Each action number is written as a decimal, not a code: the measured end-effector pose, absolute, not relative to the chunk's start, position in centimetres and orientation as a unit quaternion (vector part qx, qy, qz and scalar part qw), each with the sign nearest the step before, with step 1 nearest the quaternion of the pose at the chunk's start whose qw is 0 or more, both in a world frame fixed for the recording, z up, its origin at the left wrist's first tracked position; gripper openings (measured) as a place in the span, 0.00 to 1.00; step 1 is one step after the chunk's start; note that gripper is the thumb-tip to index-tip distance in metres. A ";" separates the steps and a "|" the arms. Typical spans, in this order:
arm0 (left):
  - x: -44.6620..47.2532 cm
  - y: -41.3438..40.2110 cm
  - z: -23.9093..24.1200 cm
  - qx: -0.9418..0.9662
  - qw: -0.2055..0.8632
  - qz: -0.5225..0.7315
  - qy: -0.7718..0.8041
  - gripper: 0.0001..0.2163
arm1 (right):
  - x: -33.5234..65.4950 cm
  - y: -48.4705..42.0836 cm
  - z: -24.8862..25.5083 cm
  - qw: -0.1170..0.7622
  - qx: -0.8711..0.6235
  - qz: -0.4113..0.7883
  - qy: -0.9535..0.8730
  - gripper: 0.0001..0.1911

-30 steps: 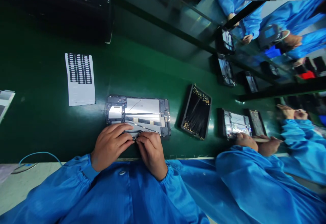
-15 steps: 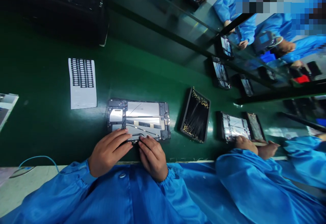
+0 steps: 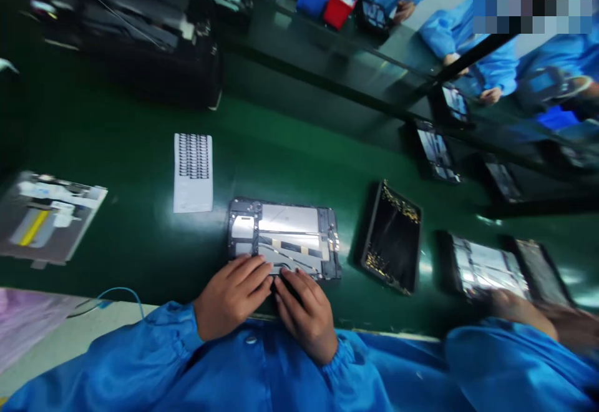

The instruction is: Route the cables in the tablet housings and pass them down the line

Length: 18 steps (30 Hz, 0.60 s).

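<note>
Both left hand [image 3: 233, 299] and right hand [image 3: 309, 315] touched the opened device [image 3: 284, 237] at its near, left-to-right long edge; finger grip was indeterminable.

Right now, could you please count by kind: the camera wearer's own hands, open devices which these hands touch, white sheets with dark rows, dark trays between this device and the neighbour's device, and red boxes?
Left hand and right hand: 2
Open device: 1
White sheet: 1
Dark tray: 1
Red box: 1
Total: 6
</note>
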<state>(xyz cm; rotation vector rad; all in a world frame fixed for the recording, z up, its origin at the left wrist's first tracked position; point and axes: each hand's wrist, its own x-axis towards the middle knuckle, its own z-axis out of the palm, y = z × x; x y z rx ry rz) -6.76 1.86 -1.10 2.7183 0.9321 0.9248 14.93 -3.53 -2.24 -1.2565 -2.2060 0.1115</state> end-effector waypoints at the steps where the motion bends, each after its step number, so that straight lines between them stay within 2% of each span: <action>1: -7.3 2.3 -0.5 0.897 0.075 0.302 0.314 0.08 | 15.0 -3.1 -1.6 0.288 -0.470 0.059 -0.833 0.19; 5: -12.0 7.0 1.4 0.844 0.106 0.293 0.437 0.14 | 14.0 1.6 1.4 0.272 -0.454 0.141 -0.837 0.16; 8: -16.0 12.2 0.6 0.807 0.092 0.262 0.521 0.22 | 10.5 8.0 2.7 0.249 -0.405 0.176 -0.862 0.12; 12: -18.5 16.7 -2.1 0.814 0.155 0.166 0.535 0.30 | 4.3 16.6 2.0 0.167 -0.392 0.191 -0.885 0.07; 15: -18.6 17.2 -3.3 0.810 0.161 0.158 0.541 0.32 | 1.5 20.2 0.7 0.104 -0.429 0.189 -0.877 0.05; 18: -18.4 16.9 -3.3 0.808 0.166 0.160 0.541 0.32 | 0.2 21.2 -0.3 0.086 -0.446 0.188 -0.871 0.06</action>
